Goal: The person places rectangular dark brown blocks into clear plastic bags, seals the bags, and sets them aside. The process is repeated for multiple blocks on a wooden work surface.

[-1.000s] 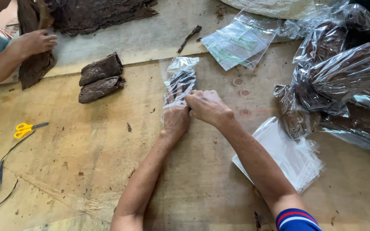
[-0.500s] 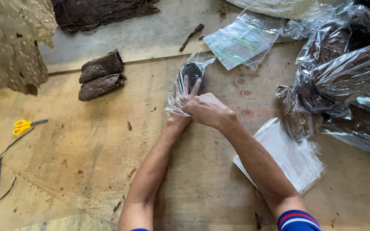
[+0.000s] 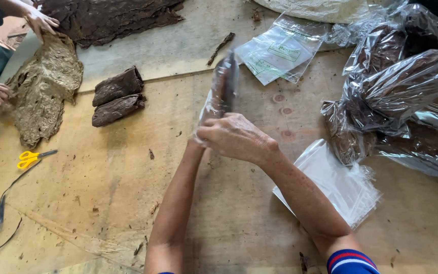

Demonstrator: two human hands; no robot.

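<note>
A clear plastic bag [image 3: 222,86] with a dark brown bundle inside stands upright at the table's middle. My right hand [image 3: 236,137] grips its lower end from the near side. My left hand [image 3: 197,138] is mostly hidden behind the right one and holds the same bag at its bottom. Two dark brown rolled bundles [image 3: 116,95] lie bare on the table to the left.
A stack of empty clear bags [image 3: 338,185] lies near my right forearm, more bags [image 3: 280,50] behind. Filled bags [image 3: 406,86] pile at right. Another person's hands [image 3: 41,20] handle a large dried leaf [image 3: 41,86] at left. Yellow scissors [image 3: 31,157] lie nearby.
The bag went from lying flat under both my hands to being lifted upright. The other person at left spread a large leaf on the table.
</note>
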